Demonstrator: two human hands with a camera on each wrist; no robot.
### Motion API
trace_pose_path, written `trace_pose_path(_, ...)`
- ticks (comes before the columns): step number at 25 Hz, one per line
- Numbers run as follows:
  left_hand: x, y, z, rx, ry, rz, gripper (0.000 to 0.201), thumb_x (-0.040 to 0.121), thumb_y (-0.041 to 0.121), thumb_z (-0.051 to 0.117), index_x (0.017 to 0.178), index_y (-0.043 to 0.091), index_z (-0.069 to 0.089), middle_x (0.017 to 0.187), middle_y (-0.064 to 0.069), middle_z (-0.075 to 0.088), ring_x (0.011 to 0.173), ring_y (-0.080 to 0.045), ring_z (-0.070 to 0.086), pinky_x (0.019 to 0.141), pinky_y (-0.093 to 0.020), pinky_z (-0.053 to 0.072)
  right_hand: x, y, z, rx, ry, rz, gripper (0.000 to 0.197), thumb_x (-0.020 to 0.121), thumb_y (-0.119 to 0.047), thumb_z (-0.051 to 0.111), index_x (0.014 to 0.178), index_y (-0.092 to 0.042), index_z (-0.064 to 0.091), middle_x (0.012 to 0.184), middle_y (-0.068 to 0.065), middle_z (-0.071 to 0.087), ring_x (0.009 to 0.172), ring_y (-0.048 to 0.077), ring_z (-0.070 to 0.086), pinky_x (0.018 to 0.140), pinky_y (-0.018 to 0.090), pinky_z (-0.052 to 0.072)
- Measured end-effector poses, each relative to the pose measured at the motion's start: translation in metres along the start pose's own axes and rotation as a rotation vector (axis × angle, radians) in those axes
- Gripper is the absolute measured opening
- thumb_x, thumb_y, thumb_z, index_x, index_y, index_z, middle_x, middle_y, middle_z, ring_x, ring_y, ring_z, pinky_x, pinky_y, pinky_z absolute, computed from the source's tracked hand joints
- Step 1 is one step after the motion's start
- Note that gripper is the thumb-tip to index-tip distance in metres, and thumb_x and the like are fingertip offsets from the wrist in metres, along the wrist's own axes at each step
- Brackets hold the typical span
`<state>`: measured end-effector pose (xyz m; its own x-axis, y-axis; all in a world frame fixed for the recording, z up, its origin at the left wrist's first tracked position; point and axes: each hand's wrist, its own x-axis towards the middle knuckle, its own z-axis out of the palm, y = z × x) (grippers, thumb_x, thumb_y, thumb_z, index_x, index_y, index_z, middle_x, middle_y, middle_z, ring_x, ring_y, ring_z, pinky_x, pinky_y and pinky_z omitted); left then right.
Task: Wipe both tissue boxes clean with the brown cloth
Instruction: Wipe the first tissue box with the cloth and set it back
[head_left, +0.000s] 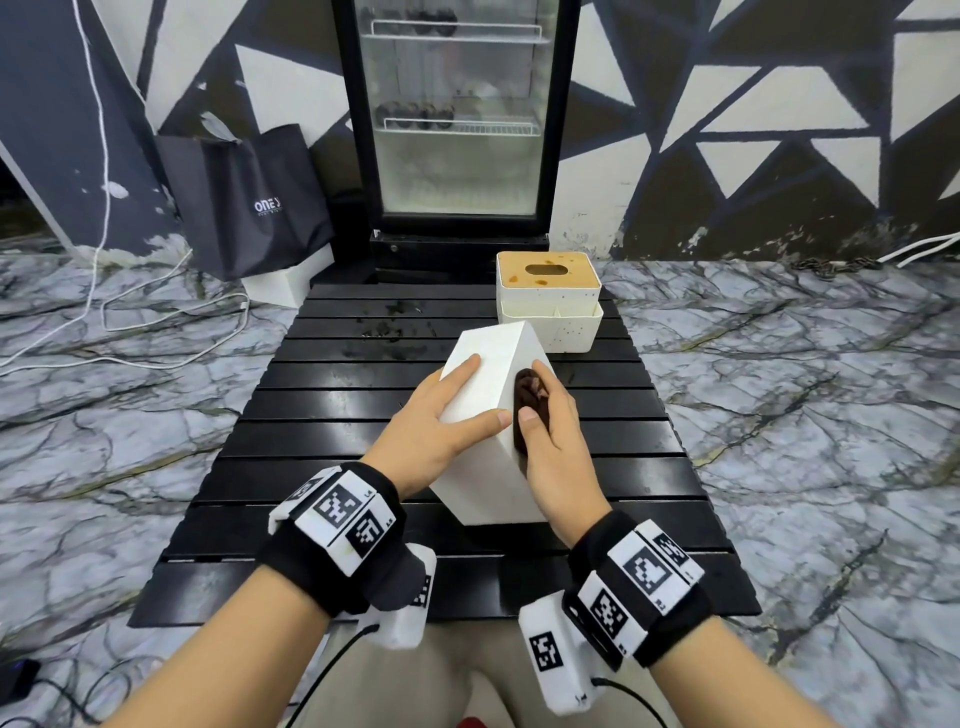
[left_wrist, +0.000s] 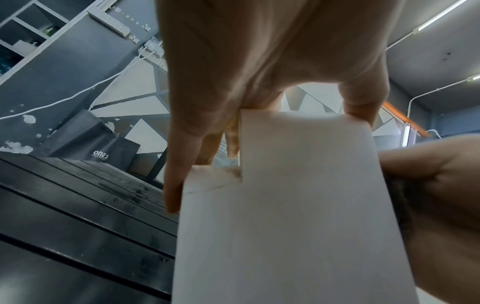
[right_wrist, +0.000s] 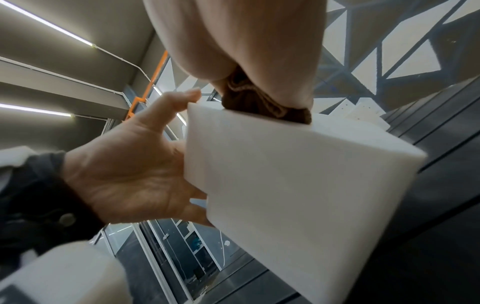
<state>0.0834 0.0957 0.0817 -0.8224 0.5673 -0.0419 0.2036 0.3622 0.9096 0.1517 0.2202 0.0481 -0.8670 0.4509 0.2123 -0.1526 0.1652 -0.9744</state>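
Floor (head_left: 779, 364): grey marbled surface all round the tabletop, white cables lying on it at 9 o'clock
Fridge (head_left: 457, 119): black glass-door cabinet against the patterned wall at 12 o'clock, wire shelves inside
Tabletop (head_left: 332, 431): black slatted surface in the middle of the head view, dark smudges on its far slats
Bag (head_left: 244, 202): dark bag with white lettering, on the floor at 11 o'clock, left of the fridge
White tissue box (head_left: 483, 384): plain white box at the centre of the tabletop, tilted, one edge uppermost, lower end toward 6 o'clock; whether that end touches the slats cannot be told
Second tissue box (head_left: 548, 306): white box with a brown stained lid and an oval slot, upright at 12 o'clock beyond the tilted box, just behind it and apart from both hands
Left hand (head_left: 447, 421): on the left face of the white tissue box, fingers spread and fairly straight over it, thumb hooked over the top edge; the grip is wide and steadies the box
Right hand (head_left: 550, 441): against the right face of the same box at 3 o'clock, the grip closed round the brown cloth, thumb on its near end
Brown cloth (head_left: 530, 400): bunched dark wad held between the right palm and the box's right face, touching that face just under the top edge
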Motion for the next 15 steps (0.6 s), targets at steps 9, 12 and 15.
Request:
trace_pose_path(9, -0.014, 0.016, 0.013, 0.287, -0.076, 0.075, 0.097, 0.069, 0.042, 0.078, 0.144, 0.046, 0.017, 0.142, 0.023, 0.033, 0.132, -0.004, 0.033, 0.104, -0.022, 0.031, 0.010, -0.036, -0.047, -0.084, 0.016, -0.167, 0.043, 0.091, -0.005, 0.047, 0.125, -0.031, 0.045, 0.128, -0.002, 0.051, 0.118, 0.003, 0.047, 0.103, 0.024, 0.038)
trace_pose_path(12, -0.016, 0.013, 0.018, 0.344, -0.068, 0.067, 0.102, 0.066, 0.043, 0.078, 0.147, 0.039, 0.017, 0.147, 0.021, 0.031, 0.132, -0.002, 0.033, 0.102, -0.019, 0.030, 0.020, -0.040, -0.059, -0.246, -0.001, -0.182, 0.040, 0.088, -0.007, 0.052, 0.117, -0.034, 0.047, 0.122, -0.003, 0.052, 0.107, -0.001, 0.049, 0.089, 0.011, 0.039)
trace_pose_path(15, -0.016, 0.011, 0.020, 0.342, -0.065, 0.072, 0.102, 0.058, 0.053, 0.076, 0.145, 0.041, 0.023, 0.143, 0.023, 0.037, 0.129, -0.002, 0.038, 0.106, -0.026, 0.035, 0.018, -0.037, -0.054, -0.408, -0.078, -0.206, 0.037, 0.083, -0.004, 0.057, 0.111, -0.028, 0.053, 0.114, -0.007, 0.054, 0.099, 0.002, 0.050, 0.081, 0.004, 0.037)
